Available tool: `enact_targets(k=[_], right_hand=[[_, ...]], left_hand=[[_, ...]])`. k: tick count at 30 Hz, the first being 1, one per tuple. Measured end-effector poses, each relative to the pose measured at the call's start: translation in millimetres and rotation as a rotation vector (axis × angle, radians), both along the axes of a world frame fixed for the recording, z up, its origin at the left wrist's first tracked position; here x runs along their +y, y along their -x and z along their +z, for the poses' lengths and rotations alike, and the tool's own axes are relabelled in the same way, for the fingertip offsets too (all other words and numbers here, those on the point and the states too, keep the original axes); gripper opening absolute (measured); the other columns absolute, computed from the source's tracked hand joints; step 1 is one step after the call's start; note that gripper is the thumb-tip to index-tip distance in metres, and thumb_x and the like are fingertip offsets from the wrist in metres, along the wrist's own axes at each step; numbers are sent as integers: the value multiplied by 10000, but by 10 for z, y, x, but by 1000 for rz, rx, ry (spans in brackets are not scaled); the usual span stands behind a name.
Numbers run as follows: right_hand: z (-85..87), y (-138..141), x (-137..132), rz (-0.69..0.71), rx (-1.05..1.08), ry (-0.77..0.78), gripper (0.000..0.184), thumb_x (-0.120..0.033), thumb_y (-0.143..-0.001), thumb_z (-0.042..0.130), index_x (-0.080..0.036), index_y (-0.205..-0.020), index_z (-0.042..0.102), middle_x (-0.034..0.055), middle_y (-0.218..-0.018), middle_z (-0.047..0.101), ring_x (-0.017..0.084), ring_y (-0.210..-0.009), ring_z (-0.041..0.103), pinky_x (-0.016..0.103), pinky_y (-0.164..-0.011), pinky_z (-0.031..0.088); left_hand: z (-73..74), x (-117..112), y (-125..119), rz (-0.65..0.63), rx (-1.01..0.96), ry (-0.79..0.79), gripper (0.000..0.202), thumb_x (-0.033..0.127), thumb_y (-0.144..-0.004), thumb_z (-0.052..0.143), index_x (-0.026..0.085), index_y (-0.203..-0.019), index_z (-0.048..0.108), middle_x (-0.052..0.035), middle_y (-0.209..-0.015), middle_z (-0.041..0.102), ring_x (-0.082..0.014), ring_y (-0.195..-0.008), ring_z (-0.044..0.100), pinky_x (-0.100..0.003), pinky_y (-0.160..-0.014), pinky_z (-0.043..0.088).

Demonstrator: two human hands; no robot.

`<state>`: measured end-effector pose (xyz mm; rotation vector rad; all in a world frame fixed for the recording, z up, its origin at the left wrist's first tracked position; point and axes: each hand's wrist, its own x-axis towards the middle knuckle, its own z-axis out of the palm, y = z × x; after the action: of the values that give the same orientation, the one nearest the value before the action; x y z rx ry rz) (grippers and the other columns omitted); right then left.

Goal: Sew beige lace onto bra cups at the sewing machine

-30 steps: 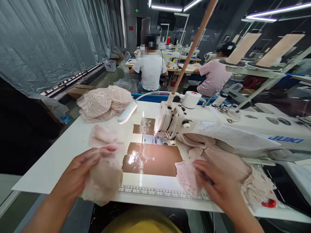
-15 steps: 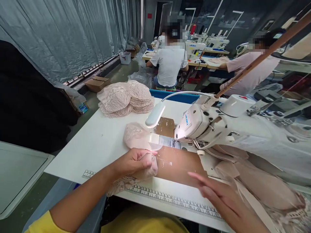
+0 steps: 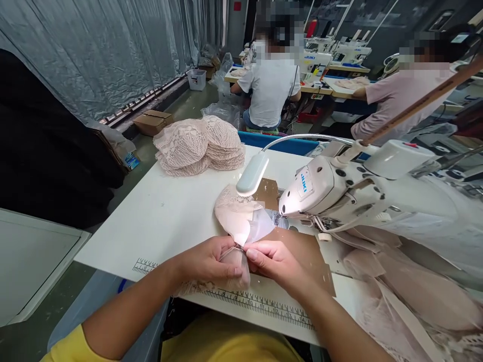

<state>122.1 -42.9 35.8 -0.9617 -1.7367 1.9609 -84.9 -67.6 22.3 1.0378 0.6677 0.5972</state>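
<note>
A pale pink lace bra cup piece (image 3: 234, 216) lies in front of the sewing machine (image 3: 302, 191), with sheer fabric along its right side. My left hand (image 3: 215, 259) is closed on its lower part, and a sheer end hangs below the fingers over the ruler marks. Pinched at the same spot is my right hand (image 3: 271, 259), its thumb and forefinger on the fabric beside the left fingertips. The machine's needle area sits just beyond, to the right of the cup. What exactly lies between the fingertips is too small to tell.
A stack of lace cups (image 3: 199, 146) stands at the table's back left. A lamp (image 3: 252, 173) on a bent neck hangs over the work. More pink fabric (image 3: 422, 281) lies at the right. Two people (image 3: 269, 90) sit at machines ahead; a cardboard box (image 3: 153, 122) is on the floor.
My right hand has moved left from the table's front right and now pinches the fabric beside my left hand. The cup has turned and its sheer side shows more. The view has shifted slightly.
</note>
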Motion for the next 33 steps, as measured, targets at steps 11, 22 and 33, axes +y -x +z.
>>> enact_targets(k=[11, 22, 33], right_hand=[[-155, -575, -13, -219, -550, -640, 329, -413, -916, 462, -224, -1054, 693, 81, -995, 686, 240, -921, 607, 381, -829, 470], [-84, -483, -317, 2, -146, -277, 384, -426, -727, 714, -193, -1022, 639, 40, -933, 642, 216, -870, 600, 303, -739, 508], [-131, -1328, -812, -362, -336, -441, 405, -548, -852, 519, -213, -1061, 608, 96, -808, 685, 227, -654, 648, 302, -507, 520]], left_hand=[[71, -93, 20, -4, 97, -30, 392, 390, -859, 620, 151, -1169, 642, -116, -1037, 690, -251, -960, 638, -357, -863, 482], [323, -69, -455, 95, 222, -696, 335, 267, -937, 453, 174, -1194, 646, -123, -1058, 629, -230, -991, 584, -346, -887, 463], [-264, 77, 295, 190, 1233, -1031, 401, 289, -901, 468, 150, -1269, 549, -157, -1398, 469, -336, -1318, 372, -527, -1087, 298]])
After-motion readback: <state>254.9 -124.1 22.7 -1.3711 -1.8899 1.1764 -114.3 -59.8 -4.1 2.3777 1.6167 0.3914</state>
